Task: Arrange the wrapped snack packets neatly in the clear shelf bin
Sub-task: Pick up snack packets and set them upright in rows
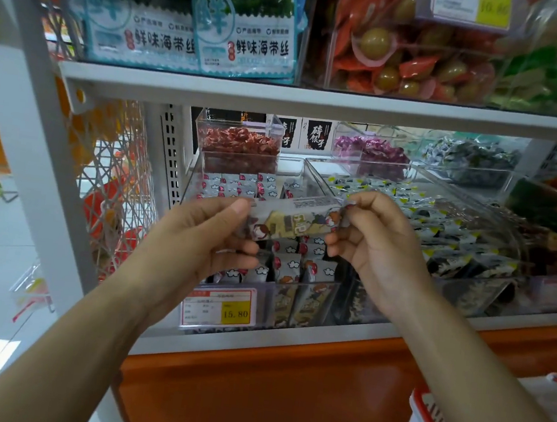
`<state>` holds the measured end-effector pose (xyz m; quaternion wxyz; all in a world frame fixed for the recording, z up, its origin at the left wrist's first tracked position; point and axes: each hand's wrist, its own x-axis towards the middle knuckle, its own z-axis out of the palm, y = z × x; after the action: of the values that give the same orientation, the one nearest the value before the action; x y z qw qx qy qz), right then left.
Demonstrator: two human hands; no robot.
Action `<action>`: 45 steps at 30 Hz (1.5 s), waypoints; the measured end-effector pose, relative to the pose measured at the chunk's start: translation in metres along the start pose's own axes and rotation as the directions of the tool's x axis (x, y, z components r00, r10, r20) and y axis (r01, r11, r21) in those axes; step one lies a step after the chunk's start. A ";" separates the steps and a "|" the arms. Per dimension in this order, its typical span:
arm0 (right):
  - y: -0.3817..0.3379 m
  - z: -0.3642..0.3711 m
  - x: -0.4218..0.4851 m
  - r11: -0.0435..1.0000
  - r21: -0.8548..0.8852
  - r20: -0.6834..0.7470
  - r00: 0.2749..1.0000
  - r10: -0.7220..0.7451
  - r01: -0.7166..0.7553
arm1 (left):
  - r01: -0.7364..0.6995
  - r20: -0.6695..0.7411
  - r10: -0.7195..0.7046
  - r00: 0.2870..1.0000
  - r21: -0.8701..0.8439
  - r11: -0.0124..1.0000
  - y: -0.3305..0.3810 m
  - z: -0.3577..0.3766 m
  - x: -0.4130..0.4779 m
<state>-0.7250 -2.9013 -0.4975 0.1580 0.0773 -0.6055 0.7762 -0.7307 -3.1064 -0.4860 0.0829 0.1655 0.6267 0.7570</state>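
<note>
Snack packet point(295, 217), a long one, is held level between the hands. The left hand point(206, 234) pinches one end with thumb and fingers, and the right hand point(371, 234) pinches the other. Just below and behind them, the clear shelf bin point(271, 299) holds rows of upright packets point(285, 266). This looks like the placing step. Next the held packet probably needs turning upright and lowering into a gap near the front row, without tipping its neighbours.
</note>
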 end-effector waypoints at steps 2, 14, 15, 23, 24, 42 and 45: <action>0.002 0.001 -0.001 1.000 -0.017 0.026 1.000 -0.012 0.012 | -0.007 -0.033 0.009 0.999 0.072 0.997 -0.002 -0.002 0.000; 0.006 0.000 -0.001 0.999 -0.041 0.103 0.995 0.017 -0.013 | -0.110 -0.060 0.127 0.990 0.226 0.968 -0.003 -0.006 0.000; 0.005 0.000 -0.002 0.999 -0.039 0.111 0.994 0.020 -0.016 | -0.117 -0.060 0.137 0.989 0.257 0.959 -0.003 -0.006 0.000; 0.007 0.003 -0.004 0.974 -0.217 0.062 0.997 -0.051 0.063 | -0.108 -0.057 0.145 0.988 0.425 0.899 -0.005 0.002 -0.002; 0.008 0.004 -0.004 0.965 -0.249 0.046 0.996 -0.071 0.080 | -0.119 -0.063 0.164 0.984 0.445 0.887 -0.006 0.003 -0.001; 0.012 0.006 -0.007 0.946 -0.300 0.204 0.977 -0.063 0.124 | -0.111 -0.263 0.237 0.935 0.418 0.902 -0.014 0.005 0.009; 0.011 0.005 -0.005 0.928 -0.337 0.196 0.976 -0.092 0.156 | -0.113 -0.238 0.225 0.945 0.407 0.906 -0.013 0.000 0.013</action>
<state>-0.7246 -2.9097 -0.5077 0.1638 0.1547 -0.7395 0.6343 -0.7439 -3.0995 -0.4965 -0.1074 0.1240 0.7525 0.6378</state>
